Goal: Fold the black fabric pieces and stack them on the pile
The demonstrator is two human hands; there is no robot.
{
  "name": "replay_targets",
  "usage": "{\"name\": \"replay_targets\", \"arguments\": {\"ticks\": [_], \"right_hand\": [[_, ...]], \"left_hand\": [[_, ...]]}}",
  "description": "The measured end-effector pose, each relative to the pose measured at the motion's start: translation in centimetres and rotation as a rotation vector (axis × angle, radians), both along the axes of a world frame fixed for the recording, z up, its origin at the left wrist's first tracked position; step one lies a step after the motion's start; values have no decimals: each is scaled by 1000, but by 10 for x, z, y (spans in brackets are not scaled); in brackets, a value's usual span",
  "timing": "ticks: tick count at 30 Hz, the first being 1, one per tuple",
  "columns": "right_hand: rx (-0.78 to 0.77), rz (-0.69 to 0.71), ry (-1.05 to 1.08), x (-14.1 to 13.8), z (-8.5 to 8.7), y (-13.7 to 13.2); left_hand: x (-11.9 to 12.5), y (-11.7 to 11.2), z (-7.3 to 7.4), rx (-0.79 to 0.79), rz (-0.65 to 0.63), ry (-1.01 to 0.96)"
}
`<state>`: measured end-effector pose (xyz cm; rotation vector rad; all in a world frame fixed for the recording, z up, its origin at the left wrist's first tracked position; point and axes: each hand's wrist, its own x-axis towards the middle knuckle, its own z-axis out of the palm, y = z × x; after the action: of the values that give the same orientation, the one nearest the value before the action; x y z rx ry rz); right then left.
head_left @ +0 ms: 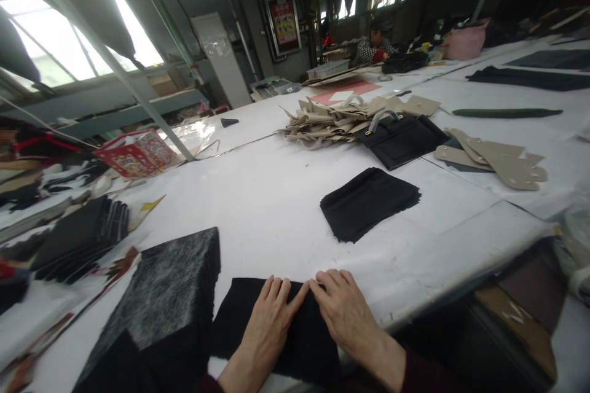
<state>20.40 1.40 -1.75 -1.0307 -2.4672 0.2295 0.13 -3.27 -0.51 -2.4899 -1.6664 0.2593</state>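
A piece of black cloth [235, 313] lies on the white table right in front of me. My left hand [271, 316] rests on it, palm down, with its fingers stretched toward the far edge and its thumb angled to the right. Close beside it, my right hand [343, 310] has its fingers bent over the far right edge of the cloth, thumb and fingertips together there. The thumbs almost touch. To the left stands a thick stack of black cloth pieces [170, 282] with a fuzzy grey top. Farther off lies a smaller stack of black fabric [371, 202].
A black handbag [401, 138] leans by a heap of beige pieces [322, 123]. Beige flat parts [498, 156] lie to the right. Dark folded stacks [83, 239] and a red patterned bag [138, 153] are at left. The table edge [461, 285] runs along the right. A person [371, 49] sits far back.
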Motion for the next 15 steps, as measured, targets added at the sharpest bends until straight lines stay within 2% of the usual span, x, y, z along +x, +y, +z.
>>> {"name": "replay_targets", "arguments": {"ticks": [2,5,9,13,15], "right_hand": [[9,-1,-24,-4,-4,-4],[17,1,-18,-1,-8,-3],[-71,25,5,-4,-1,6],[-167,37,42,-26,10,17],[-185,61,52,-36,8,23]], "left_hand": [[-16,-3,-1,-24,18,-50],[-53,-6,2,-26,139,-100],[-92,3,16,-47,316,-217],[-93,20,28,-111,382,-327],[-87,24,30,-155,370,-333]]}}
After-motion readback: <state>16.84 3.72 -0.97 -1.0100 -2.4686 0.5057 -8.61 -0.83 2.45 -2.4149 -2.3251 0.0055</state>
